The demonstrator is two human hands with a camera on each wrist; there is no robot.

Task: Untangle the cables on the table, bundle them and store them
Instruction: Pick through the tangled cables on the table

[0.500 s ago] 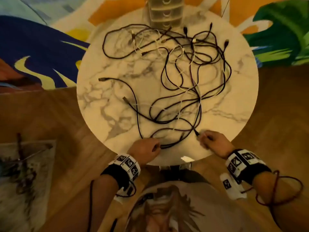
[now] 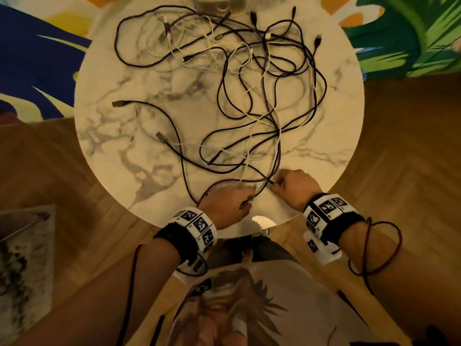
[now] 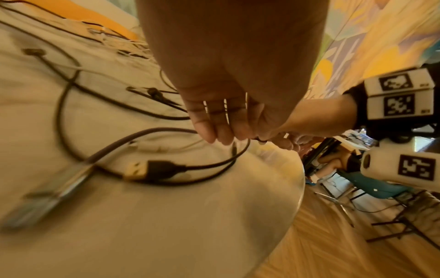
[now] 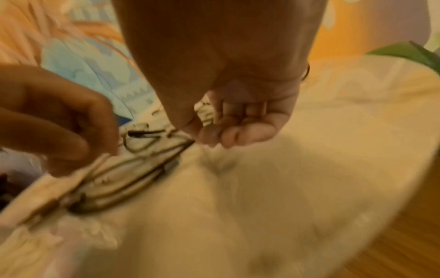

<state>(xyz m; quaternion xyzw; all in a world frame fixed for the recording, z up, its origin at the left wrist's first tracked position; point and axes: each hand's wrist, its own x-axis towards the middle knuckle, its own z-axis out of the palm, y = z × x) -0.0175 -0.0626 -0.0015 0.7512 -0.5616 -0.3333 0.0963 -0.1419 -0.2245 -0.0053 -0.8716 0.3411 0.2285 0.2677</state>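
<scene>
- Compared with half a second earlier, the head view sits closer over the round marble worktop (image 2: 104, 151), so the drawer unit (image 2: 219, 2) at 12 o'clock is almost cut off by the top edge.
- The tangle of cables (image 2: 249, 96), dark and white together, spreads from the worktop's middle out to 12 and 2 o'clock; its layout looks much the same as before, so I judge the untangling has barely begun.
- The left hand (image 2: 225, 204) has slid toward the right hand (image 2: 294, 187) at the 6 o'clock edge; the 2 now nearly meet.
- Right grip: thumb and forefinger press together on the small plug end of a thin black cable (image 2: 259, 172), as before; the right wrist view is too blurred to confirm more.
- Left grip: fingers (image 3: 214, 131) curl down over a dark cable loop (image 2: 212, 188) near the edge; in the left wrist view their tips touch or hover at the strand, and I cannot tell whether they actually pinch it.
- A USB-A plug (image 3: 142, 170) lies loose on the worktop just below the left fingers.
- My reading: 1 end is secured and the left hand is closing in to trace that same cable out of the knot. Bundling and storing are not yet started.
</scene>
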